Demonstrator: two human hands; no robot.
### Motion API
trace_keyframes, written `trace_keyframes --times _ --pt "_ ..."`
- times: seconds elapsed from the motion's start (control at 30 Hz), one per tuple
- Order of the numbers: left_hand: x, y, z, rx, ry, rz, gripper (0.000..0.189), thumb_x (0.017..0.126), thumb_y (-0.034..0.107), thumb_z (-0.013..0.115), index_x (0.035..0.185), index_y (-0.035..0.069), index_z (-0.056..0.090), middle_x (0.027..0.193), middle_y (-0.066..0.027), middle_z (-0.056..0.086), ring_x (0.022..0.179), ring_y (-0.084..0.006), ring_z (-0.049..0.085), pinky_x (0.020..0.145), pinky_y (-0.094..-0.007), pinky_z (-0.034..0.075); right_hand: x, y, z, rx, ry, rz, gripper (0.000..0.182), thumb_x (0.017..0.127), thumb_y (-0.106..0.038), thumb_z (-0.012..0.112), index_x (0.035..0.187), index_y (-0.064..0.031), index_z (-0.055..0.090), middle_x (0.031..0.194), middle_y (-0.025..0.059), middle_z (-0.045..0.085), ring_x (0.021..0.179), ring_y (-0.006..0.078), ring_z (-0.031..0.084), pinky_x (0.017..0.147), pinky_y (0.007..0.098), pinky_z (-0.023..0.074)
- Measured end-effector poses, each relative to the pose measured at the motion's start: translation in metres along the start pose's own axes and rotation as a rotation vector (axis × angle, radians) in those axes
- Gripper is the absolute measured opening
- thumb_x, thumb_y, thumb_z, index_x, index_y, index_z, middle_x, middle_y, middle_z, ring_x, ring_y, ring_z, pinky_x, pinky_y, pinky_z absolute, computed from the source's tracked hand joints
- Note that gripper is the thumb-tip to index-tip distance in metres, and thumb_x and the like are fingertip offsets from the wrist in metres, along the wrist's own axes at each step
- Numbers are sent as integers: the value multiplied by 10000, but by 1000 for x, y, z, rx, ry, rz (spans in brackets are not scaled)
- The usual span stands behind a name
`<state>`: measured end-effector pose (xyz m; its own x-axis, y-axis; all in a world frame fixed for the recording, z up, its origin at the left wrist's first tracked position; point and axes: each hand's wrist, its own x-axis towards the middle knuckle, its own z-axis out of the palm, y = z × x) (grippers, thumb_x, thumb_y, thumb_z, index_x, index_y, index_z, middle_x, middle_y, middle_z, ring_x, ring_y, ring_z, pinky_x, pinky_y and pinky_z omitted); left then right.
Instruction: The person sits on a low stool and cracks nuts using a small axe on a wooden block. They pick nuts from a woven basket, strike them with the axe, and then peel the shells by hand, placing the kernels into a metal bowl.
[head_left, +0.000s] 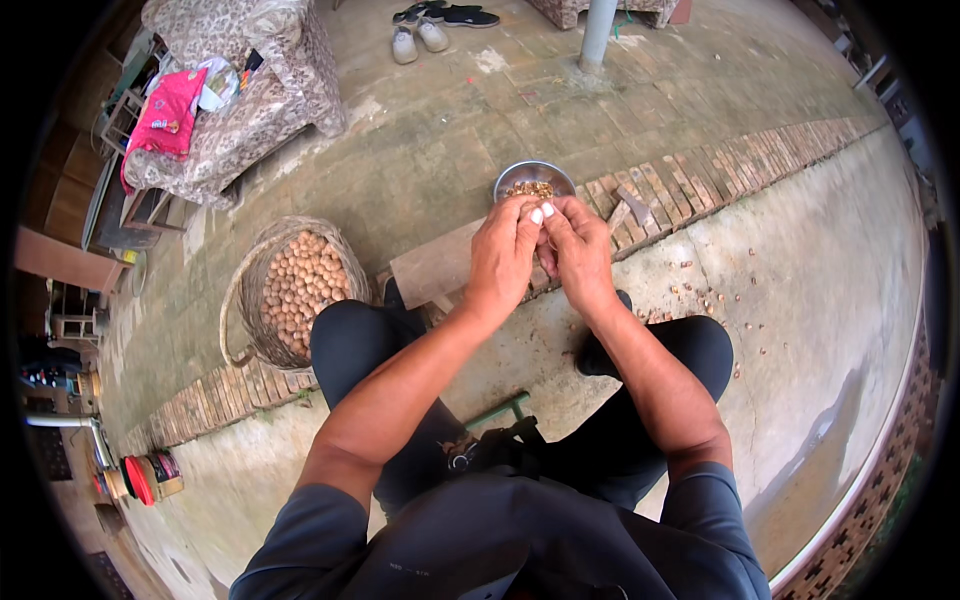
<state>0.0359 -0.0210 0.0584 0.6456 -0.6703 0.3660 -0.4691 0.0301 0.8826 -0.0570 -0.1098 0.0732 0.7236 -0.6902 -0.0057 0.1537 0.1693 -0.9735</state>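
My left hand (504, 247) and my right hand (579, 244) meet in front of me, thumbs side by side and fingers curled inward. They appear to pinch something small between them, mostly hidden by the fingers; it may be a walnut piece. Just beyond the fingertips is a round metal bowl (534, 166) with brown-gold walnut pieces (529, 189) in it. Beneath my left hand lies a wooden board (435, 262). A wicker basket (352, 262) full of whole walnuts (304, 281) stands by my left knee.
A hammer (632, 205) lies on the brick edging (682, 187) right of the bowl. Shell bits (709, 300) are scattered on the concrete by my right knee. A patterned sofa (277, 82), shoes (418, 41) and a grey post (597, 37) stand farther off.
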Motion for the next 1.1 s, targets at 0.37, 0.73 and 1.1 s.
trace_keyframes --times 0.37,0.73,1.1 --pt "-3 11 8 -52 82 -134 238 1087 224 487 1134 19 598 786 -87 634 716 -163 582 673 -342 482 1 25 15 -254 180 -194 217 1035 -124 577 864 5 611 656 73 569 593 133 489 547 329 432" --pt "0 4 20 -91 169 -107 234 1084 206 476 1133 10 594 956 -117 656 846 -186 594 771 -346 494 8 33 20 -278 293 -208 226 1020 -133 591 849 13 610 660 147 588 599 176 517 579 380 452" --pt "-3 -11 28 -164 180 -209 242 1086 223 474 1129 21 599 978 -60 630 839 -132 557 758 -312 484 7 38 21 -236 325 -143 259 1015 -142 595 804 8 592 661 121 592 603 169 516 577 370 444"
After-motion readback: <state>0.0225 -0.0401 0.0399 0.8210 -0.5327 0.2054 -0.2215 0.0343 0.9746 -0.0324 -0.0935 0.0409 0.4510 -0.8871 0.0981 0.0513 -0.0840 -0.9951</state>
